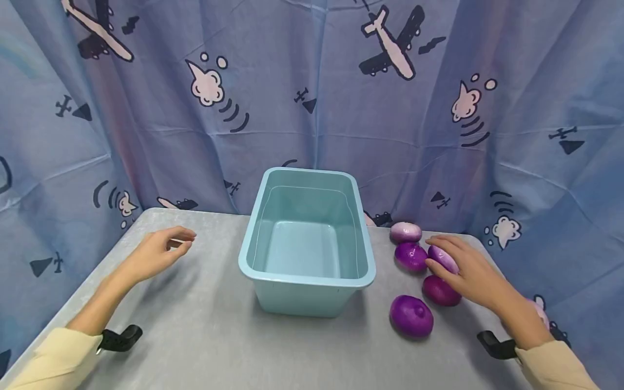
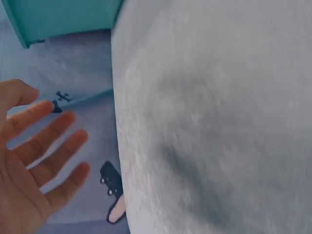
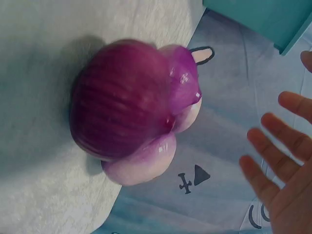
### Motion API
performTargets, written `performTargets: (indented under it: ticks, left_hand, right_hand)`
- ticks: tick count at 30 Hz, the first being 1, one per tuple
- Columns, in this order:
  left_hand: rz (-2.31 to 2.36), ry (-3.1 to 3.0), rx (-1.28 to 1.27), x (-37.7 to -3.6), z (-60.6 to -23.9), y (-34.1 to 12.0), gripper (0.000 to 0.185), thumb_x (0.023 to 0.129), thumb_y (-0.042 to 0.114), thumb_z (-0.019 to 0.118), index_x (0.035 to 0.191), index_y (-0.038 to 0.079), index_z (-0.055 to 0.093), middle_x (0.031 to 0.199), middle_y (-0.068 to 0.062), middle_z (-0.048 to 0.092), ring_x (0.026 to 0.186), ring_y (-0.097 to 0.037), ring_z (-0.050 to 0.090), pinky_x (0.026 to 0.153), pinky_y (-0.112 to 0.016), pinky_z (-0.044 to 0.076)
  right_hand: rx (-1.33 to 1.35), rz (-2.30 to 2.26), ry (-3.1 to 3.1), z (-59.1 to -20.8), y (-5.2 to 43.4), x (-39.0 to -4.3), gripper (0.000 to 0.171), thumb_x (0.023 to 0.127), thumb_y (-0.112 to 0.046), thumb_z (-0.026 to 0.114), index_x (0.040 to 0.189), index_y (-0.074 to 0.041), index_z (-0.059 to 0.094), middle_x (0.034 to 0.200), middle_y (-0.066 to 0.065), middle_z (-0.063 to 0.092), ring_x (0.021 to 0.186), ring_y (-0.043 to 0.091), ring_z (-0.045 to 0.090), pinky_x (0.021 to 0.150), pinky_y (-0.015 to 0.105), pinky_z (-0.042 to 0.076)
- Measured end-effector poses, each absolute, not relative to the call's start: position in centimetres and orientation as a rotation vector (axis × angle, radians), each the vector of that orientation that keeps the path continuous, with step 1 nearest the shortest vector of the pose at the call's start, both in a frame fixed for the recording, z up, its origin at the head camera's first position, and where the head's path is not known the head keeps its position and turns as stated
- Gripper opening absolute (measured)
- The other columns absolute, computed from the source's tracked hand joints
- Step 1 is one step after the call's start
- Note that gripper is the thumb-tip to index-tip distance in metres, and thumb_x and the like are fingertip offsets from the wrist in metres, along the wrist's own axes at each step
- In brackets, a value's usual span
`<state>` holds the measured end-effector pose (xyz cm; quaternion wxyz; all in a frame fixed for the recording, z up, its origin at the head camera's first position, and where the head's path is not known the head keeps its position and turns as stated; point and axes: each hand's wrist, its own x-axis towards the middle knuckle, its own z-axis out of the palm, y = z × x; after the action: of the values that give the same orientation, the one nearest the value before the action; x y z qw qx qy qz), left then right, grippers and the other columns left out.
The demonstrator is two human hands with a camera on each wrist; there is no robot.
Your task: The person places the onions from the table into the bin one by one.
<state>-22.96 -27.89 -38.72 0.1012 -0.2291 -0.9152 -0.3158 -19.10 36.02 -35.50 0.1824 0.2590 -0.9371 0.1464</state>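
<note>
Several purple onions lie at the right of the table. A glossy onion [image 1: 411, 257] and a paler onion [image 1: 405, 232] lie toward the back, with a pale onion [image 1: 442, 259] partly behind my right hand. A dark red-purple onion [image 1: 441, 291] lies nearer, and another purple onion [image 1: 411, 316] sits apart at the front. My right hand [image 1: 470, 273] hovers over the group; in the right wrist view its fingers [image 3: 273, 151] are spread and apart from the large onion [image 3: 119, 100]. My left hand [image 1: 158, 253] is held above the table's left side, holding nothing, fingers loosely bent.
A light blue-green plastic bin [image 1: 307, 281] stands mid-table between my hands, with nothing seen inside. The grey table [image 1: 214, 346] ends at a blue curtain [image 1: 273, 108] printed with planes, which hangs behind and along both sides.
</note>
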Motion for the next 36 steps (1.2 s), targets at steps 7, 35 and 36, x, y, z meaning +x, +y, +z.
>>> performTargets:
  ticks: [7, 35, 36]
  left_hand:
    - [-1.42, -2.572, -0.718, -22.3, -38.5, -26.0, 0.03, 0.104, 0.012, 0.061, 0.132, 0.001, 0.061, 0.124, -0.015, 0.067, 0.106, -0.02, 0.068, 0.085, -0.024, 0.054]
    - [-2.069, -2.39, -0.988, -23.2, -37.4, -18.5, 0.063, 0.097, 0.015, 0.067, 0.155, 0.015, 0.041, 0.156, -0.011, 0.039, 0.142, -0.036, 0.035, 0.109, -0.06, 0.033]
    - [-2.073, -2.389, -0.991, -23.2, -37.3, -18.5, 0.064, 0.097, 0.015, 0.067, 0.155, 0.015, 0.04, 0.156, -0.012, 0.039, 0.142, -0.036, 0.035, 0.109, -0.06, 0.033]
  right_hand:
    - [0.794, 0.644, -2.541, -36.1, 35.8, -17.4, 0.037, 0.083, -0.002, 0.082, 0.118, -0.007, 0.071, 0.113, 0.005, 0.07, 0.093, 0.019, 0.068, 0.085, 0.014, 0.049]
    - [0.775, 1.242, -2.645, -39.6, 37.4, -12.5, 0.047, 0.09, 0.009, 0.071, 0.134, 0.005, 0.057, 0.13, 0.009, 0.062, 0.113, 0.009, 0.061, 0.085, 0.022, 0.054]
    - [0.781, 1.251, -2.638, -39.9, 37.5, -12.4, 0.05, 0.089, 0.01, 0.072, 0.135, 0.006, 0.056, 0.132, 0.01, 0.061, 0.115, 0.008, 0.06, 0.085, 0.023, 0.054]
